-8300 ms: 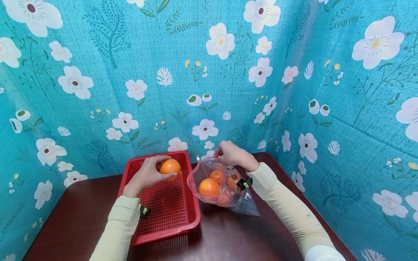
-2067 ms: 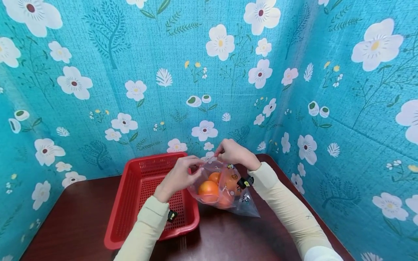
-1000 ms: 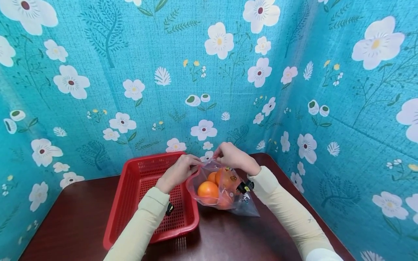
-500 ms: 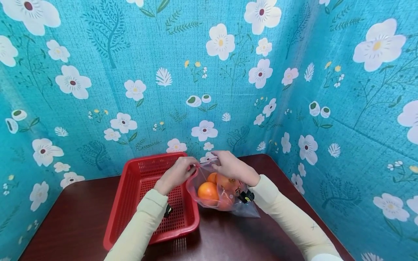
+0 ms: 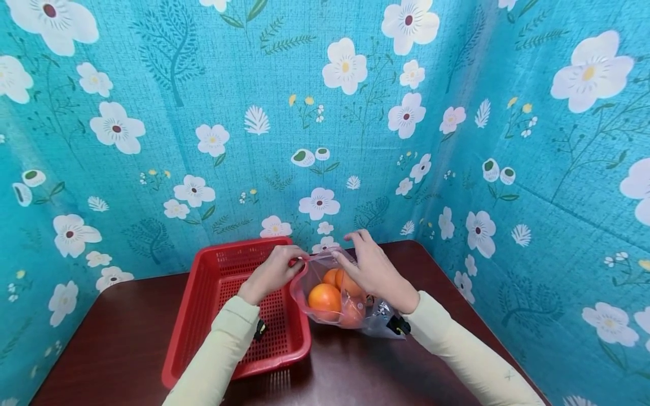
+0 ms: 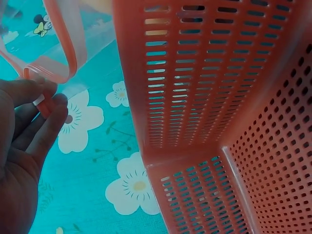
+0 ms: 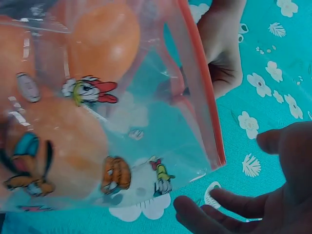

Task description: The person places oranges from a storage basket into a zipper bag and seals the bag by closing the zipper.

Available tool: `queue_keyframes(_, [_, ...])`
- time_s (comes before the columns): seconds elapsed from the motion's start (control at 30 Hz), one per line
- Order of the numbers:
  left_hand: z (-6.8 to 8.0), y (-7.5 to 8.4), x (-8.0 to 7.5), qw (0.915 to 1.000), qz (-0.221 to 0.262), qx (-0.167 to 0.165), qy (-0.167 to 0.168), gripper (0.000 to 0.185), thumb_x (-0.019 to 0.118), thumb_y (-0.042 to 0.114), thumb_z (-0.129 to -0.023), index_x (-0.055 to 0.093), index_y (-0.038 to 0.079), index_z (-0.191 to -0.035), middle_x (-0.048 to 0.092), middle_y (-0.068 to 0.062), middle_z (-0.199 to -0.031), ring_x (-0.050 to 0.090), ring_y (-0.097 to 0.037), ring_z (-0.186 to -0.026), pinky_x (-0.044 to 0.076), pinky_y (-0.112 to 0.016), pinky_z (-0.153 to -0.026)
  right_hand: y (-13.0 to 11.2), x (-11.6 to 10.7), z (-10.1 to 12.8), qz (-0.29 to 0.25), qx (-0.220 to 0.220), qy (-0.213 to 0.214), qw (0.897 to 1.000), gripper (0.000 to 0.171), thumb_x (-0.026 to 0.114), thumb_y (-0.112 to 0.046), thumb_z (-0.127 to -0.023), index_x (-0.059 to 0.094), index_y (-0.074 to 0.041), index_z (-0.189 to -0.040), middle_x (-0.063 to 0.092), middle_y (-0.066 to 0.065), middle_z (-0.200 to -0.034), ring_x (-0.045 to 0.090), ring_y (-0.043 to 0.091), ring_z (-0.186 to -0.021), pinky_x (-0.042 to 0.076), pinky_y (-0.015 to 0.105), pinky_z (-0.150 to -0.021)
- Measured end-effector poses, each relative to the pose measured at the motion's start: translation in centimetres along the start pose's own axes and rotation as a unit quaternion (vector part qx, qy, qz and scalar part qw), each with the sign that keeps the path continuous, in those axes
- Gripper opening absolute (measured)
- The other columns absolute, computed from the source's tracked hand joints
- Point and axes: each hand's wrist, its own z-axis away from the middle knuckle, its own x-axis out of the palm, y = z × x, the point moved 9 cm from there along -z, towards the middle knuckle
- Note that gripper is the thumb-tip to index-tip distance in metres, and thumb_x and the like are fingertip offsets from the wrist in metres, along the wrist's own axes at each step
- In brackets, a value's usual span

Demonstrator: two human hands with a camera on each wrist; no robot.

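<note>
A clear zip bag with a reddish zip strip and printed cartoon figures lies on the table, several oranges inside it. Its mouth gapes toward the left. With thumb and fingertips, my left hand pinches the zip end at the bag's upper left corner; the left wrist view shows this hand on the strip. Over the bag's right side is my right hand, fingers spread. The right wrist view has that hand apart from the strip's end, holding nothing.
A red perforated plastic basket stands left of the bag, under my left forearm, its wall close to the bag's mouth. The dark red-brown table ends at a teal flowered cloth at the back and right.
Earlier my left hand held an orange over the basket; now it pinches the bag's zip. The basket's near end has shifted left. My right hand has let go of the bag's edge and spread its fingers.
</note>
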Motion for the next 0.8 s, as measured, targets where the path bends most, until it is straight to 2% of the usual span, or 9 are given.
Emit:
queue_keyframes(0.07, [0.0,0.0,0.0,1.0000,-0.002,-0.001,0.001,0.018,0.067,-0.001,-0.095,0.078,0.003,-0.109,0.076,-0.008,-0.102,0.071,-0.019,-0.094,0.061,-0.036,-0.082,0.1,-0.4,0.7,0.003,-0.002,0.012,1.000,0.039,0.066,-0.046,-0.097,0.066,-0.011,-0.112,0.058,0.006,-0.112,0.059,0.020,-0.089,0.059,0.033,-0.076])
queue_keyframes(0.13, [0.0,0.0,0.0,1.0000,-0.002,-0.003,0.001,0.018,0.067,-0.001,-0.095,0.077,0.003,-0.110,0.076,-0.008,-0.103,0.071,-0.019,-0.095,0.060,-0.035,-0.083,0.1,-0.3,1.4,0.004,-0.002,0.011,1.000,0.033,0.069,-0.048,-0.094,0.067,-0.016,-0.096,0.059,-0.001,-0.093,0.054,0.015,-0.076,0.053,0.028,-0.064])
queue_keyframes(0.2, [0.1,-0.1,0.0,1.0000,-0.001,-0.004,0.001,0.019,0.068,0.000,-0.095,0.077,0.003,-0.110,0.076,-0.009,-0.104,0.070,-0.018,-0.095,0.060,-0.035,-0.082,0.1,0.3,2.1,0.002,-0.001,-0.012,1.000,0.034,0.072,-0.052,-0.090,0.067,-0.018,-0.088,0.057,-0.006,-0.077,0.054,0.013,-0.068,0.050,0.026,-0.056])
queue_keyframes(0.27, [0.1,-0.1,0.1,1.0000,-0.001,-0.009,0.000,0.019,0.068,0.000,-0.095,0.077,0.002,-0.111,0.076,-0.009,-0.104,0.070,-0.018,-0.095,0.060,-0.035,-0.082,0.0,1.3,2.8,-0.006,0.003,-0.048,0.999,0.039,0.073,-0.057,-0.086,0.068,-0.019,-0.087,0.058,-0.008,-0.069,0.055,0.012,-0.063,0.049,0.026,-0.053])
queue_keyframes(0.33, [0.2,-0.1,0.2,0.9999,-0.003,-0.011,0.000,0.019,0.068,0.000,-0.095,0.077,0.002,-0.111,0.076,-0.009,-0.104,0.069,-0.017,-0.092,0.060,-0.033,-0.079,-0.1,2.4,3.4,-0.011,0.004,-0.081,0.997,0.046,0.075,-0.062,-0.082,0.068,-0.018,-0.092,0.061,-0.010,-0.070,0.056,0.010,-0.064,0.050,0.025,-0.054])
queue_keyframes(0.4, [0.2,-0.1,0.1,0.9999,-0.005,-0.016,-0.001,0.018,0.068,0.001,-0.094,0.078,0.003,-0.109,0.076,-0.009,-0.103,0.067,-0.016,-0.089,0.059,-0.031,-0.076,-0.5,3.3,3.9,-0.008,-0.011,-0.094,0.996,0.052,0.077,-0.064,-0.078,0.067,-0.018,-0.097,0.064,-0.010,-0.076,0.058,0.009,-0.070,0.051,0.023,-0.058])
queue_keyframes(0.53, [0.1,-0.2,0.2,0.9998,-0.009,-0.020,-0.002,0.016,0.068,0.001,-0.094,0.078,0.003,-0.106,0.075,-0.006,-0.100,0.062,-0.012,-0.079,0.056,-0.024,-0.069,-1.5,4.0,4.4,0.012,-0.065,-0.064,0.996,0.058,0.086,-0.059,-0.071,0.063,-0.017,-0.104,0.064,-0.009,-0.087,0.057,0.007,-0.080,0.052,0.020,-0.062])
queue_keyframes(0.67, [0.2,-0.5,0.3,0.9994,0.007,-0.034,-0.002,0.015,0.068,0.001,-0.093,0.078,0.003,-0.105,0.075,-0.005,-0.096,0.060,-0.013,-0.071,0.052,-0.021,-0.062,-1.8,4.3,4.6,0.034,-0.074,-0.041,0.996,0.045,0.091,-0.044,-0.073,0.063,-0.016,-0.095,0.059,-0.009,-0.078,0.051,0.007,-0.074,0.048,0.020,-0.059])
queue_keyframes(0.8, [0.5,-0.8,0.7,0.9986,0.031,-0.042,-0.002,0.016,0.070,0.003,-0.093,0.078,0.004,-0.107,0.076,-0.005,-0.095,0.061,-0.015,-0.068,0.052,-0.021,-0.058,-1.6,5.0,4.8,0.003,-0.061,-0.068,0.996,0.026,0.088,-0.024,-0.080,0.069,-0.012,-0.092,0.058,-0.010,-0.070,0.051,0.007,-0.067,0.049,0.019,-0.058])
